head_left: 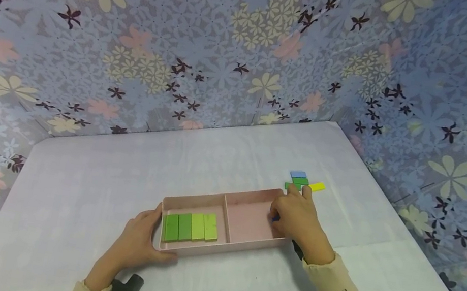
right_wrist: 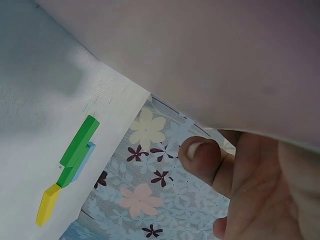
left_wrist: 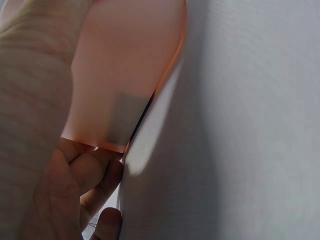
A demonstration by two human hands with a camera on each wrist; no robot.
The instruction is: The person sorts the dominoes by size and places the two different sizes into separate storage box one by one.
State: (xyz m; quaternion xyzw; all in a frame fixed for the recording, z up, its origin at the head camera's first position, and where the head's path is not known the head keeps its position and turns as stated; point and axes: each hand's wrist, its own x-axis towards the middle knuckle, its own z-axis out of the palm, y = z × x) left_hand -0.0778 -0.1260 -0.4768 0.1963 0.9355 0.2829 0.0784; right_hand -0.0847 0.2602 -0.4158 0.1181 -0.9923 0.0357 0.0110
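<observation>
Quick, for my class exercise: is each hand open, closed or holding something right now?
Left hand: closed, holding the pink box by its left end.
Right hand: closed, apparently pinching a dark blue block, mostly hidden.

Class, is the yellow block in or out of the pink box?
Out: the yellow block lies on the white cloth, beyond the pink box.

softly lit head view, left wrist view blurry, dark shadow across the cloth (left_wrist: pixel 270 125)
</observation>
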